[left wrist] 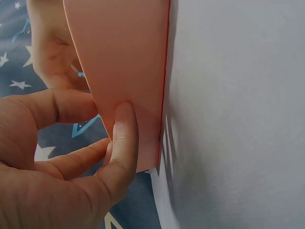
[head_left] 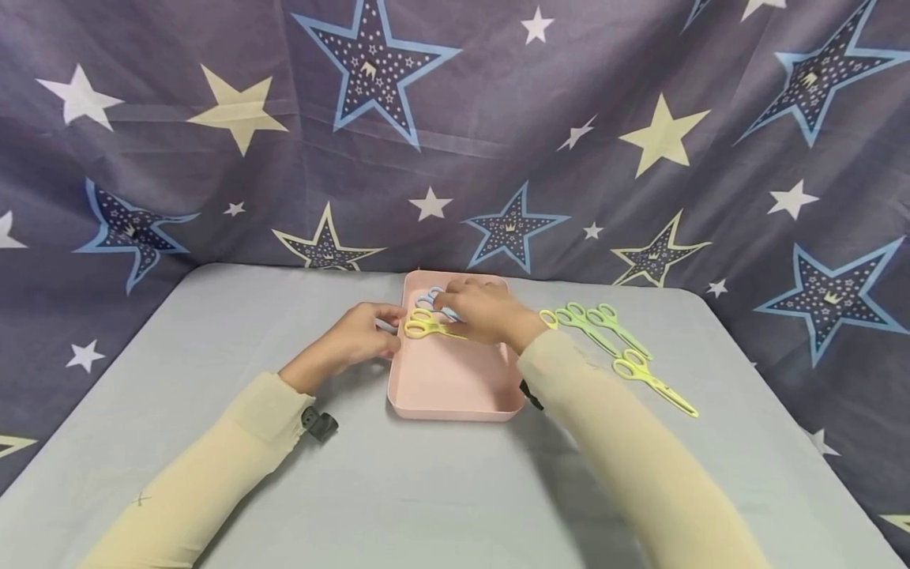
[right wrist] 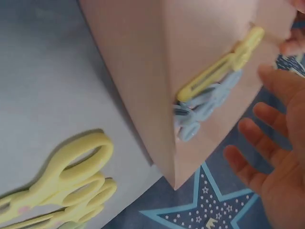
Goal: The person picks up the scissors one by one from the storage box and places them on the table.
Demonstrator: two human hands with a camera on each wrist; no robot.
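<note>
A pink tray (head_left: 455,391) lies on the table. My left hand (head_left: 361,336) pinches its left edge, the thumb (left wrist: 125,129) against the outer wall and the fingers at the rim. Over the tray's far half is my right hand (head_left: 485,308), which holds nothing; its fingers are loosely spread in the right wrist view. Inside the tray are yellow scissors (right wrist: 221,67), lying beside blue scissors (right wrist: 205,107) toward the far end. In the head view the right hand partly covers both colours of scissors.
To the right of the tray, two green scissors (head_left: 586,328) lie close together. Yellow scissors (head_left: 652,379) lie nearer me, and another yellow handle (head_left: 548,318) shows beside my right wrist. A star-patterned cloth (head_left: 426,158) hangs behind the table (head_left: 355,490).
</note>
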